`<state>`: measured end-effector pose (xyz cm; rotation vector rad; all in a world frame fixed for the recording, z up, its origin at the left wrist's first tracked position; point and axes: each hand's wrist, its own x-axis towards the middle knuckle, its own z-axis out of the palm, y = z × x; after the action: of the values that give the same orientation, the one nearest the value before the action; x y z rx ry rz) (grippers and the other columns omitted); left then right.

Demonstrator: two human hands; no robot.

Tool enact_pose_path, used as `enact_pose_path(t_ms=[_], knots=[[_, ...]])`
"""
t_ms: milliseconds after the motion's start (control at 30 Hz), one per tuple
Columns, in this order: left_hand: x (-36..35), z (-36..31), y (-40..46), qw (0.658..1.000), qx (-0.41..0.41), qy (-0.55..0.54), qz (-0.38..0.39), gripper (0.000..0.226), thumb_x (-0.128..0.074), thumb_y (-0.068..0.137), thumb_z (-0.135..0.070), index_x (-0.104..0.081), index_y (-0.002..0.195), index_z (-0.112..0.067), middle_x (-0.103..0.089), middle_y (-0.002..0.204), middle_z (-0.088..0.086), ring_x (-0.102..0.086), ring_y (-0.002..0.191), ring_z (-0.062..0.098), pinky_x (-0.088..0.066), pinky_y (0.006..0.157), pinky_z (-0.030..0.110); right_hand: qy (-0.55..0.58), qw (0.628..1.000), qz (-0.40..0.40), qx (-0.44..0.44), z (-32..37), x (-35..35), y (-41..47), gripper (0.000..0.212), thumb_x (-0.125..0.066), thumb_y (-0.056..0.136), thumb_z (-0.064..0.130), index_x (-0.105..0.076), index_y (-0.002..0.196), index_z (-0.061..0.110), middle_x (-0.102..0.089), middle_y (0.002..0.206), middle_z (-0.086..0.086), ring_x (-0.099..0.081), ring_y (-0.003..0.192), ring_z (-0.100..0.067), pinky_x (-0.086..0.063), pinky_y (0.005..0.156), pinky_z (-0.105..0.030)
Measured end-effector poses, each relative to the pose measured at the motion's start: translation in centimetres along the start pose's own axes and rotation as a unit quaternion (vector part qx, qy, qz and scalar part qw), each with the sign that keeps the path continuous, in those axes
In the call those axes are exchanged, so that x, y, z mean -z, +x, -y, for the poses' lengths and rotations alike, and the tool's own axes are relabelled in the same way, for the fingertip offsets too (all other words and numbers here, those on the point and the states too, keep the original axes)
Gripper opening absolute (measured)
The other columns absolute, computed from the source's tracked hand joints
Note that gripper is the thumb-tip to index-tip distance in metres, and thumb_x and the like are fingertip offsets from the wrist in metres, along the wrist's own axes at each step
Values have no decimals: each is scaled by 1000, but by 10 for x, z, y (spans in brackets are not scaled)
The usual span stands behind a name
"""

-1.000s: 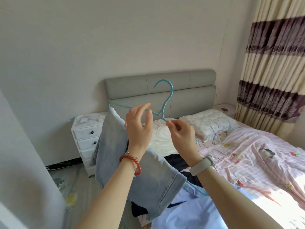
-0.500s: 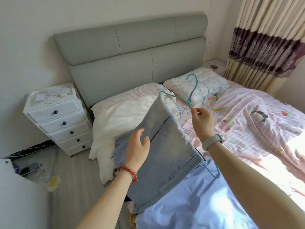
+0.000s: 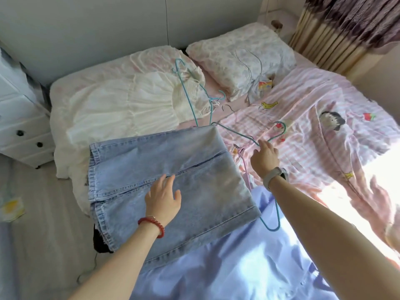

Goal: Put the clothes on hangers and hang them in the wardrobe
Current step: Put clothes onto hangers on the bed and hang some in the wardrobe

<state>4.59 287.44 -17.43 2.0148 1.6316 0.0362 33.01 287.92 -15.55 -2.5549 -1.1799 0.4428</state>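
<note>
At the centre of the frame, the left hand (image 3: 163, 201) lay flat on the folded jeans (image 3: 168, 176), fingers (image 3: 161, 182) straight and spread. Right of it, the right hand (image 3: 265, 156) pinched the neck of a teal wire hanger (image 3: 279, 135), fingers curled round it. Those jeans, pale blue denim with stitched seams and a frayed hem, draped over the hanger's bar above the bed (image 3: 324, 148); a white dress (image 3: 129, 107) lay at upper left.

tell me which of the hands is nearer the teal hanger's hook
Right. The right hand holds the neck just below the teal hanger's hook; the left hand lies on the folded jeans, farther away.
</note>
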Motion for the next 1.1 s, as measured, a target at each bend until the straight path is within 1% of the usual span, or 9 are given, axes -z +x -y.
enact_pose_path(t_ms=[167, 267, 500, 600, 767, 867, 933, 1000, 1100], knots=[[10, -9, 7, 994, -23, 92, -48, 49, -35, 97, -31, -23, 144, -22, -13, 154, 4, -11, 141, 22, -12, 112, 48, -9, 995, 1, 95, 26, -13, -28, 44, -40, 94, 17, -35, 137, 11, -27, 149, -10, -21, 136, -30, -17, 112, -43], [24, 1, -10, 989, -18, 115, -90, 48, -35, 97, -30, -25, 144, -22, -15, 154, 3, -11, 141, 20, -9, 111, 46, -19, 987, 16, 156, 50, -22, -64, 47, -38, 95, 19, -32, 141, 13, -23, 151, -9, -15, 140, -27, -12, 114, -42], [37, 49, -130, 984, 47, 46, -165, 45, -49, 91, -21, -43, 136, -18, -37, 145, 6, -28, 137, 23, -15, 107, 51, 24, 956, 77, 282, 96, -42, -198, 45, -40, 95, 23, -37, 139, 14, -31, 149, -7, -19, 140, -25, -13, 113, -45], [27, 77, -207, 981, 52, 48, -178, 43, -62, 83, -15, -56, 125, -13, -50, 135, 10, -43, 129, 28, -27, 102, 56, 21, 930, 121, 347, 102, -56, -270, 43, -41, 94, 22, -40, 137, 14, -35, 147, -8, -23, 139, -27, -16, 113, -46], [13, 138, -354, 971, 90, 62, -212, 39, -69, 75, -11, -63, 113, -11, -61, 119, 9, -60, 107, 25, -47, 88, 50, -8, 860, 203, 468, 112, -75, -397, 42, -41, 95, 22, -43, 135, 13, -37, 145, -7, -26, 138, -25, -17, 112, -44], [6, 175, -447, 951, 144, 84, -260, 35, -73, 69, -9, -67, 104, -10, -65, 109, 9, -65, 95, 25, -51, 79, 45, 10, 791, 225, 569, 117, -80, -482, 33, -50, 86, 12, -60, 115, 2, -60, 121, -16, -51, 119, -35, -38, 98, -49], [3, 196, -510, 931, 204, 97, -287, 32, -73, 69, -8, -68, 100, -9, -67, 104, 9, -65, 94, 26, -52, 78, 43, 14, 744, 245, 622, 117, -85, -541, 31, -53, 80, 12, -65, 106, 1, -66, 107, -16, -60, 106, -37, -46, 87, -49], [2, 213, -572, 902, 275, 109, -314, 31, -69, 71, -8, -67, 102, -9, -67, 104, 9, -65, 96, 25, -52, 79, 42, 18, 694, 256, 672, 118, -93, -597, 31, -55, 81, 12, -65, 109, 4, -66, 112, -13, -59, 110, -34, -45, 90, -48], [4, 232, -660, 846, 380, 115, -356, 34, -71, 70, -5, -67, 104, -7, -66, 108, 12, -63, 101, 27, -49, 84, 45, 16, 617, 301, 727, 127, -104, -675, 38, -47, 91, 18, -52, 128, 12, -50, 136, -7, -38, 132, -25, -28, 108, -38]])
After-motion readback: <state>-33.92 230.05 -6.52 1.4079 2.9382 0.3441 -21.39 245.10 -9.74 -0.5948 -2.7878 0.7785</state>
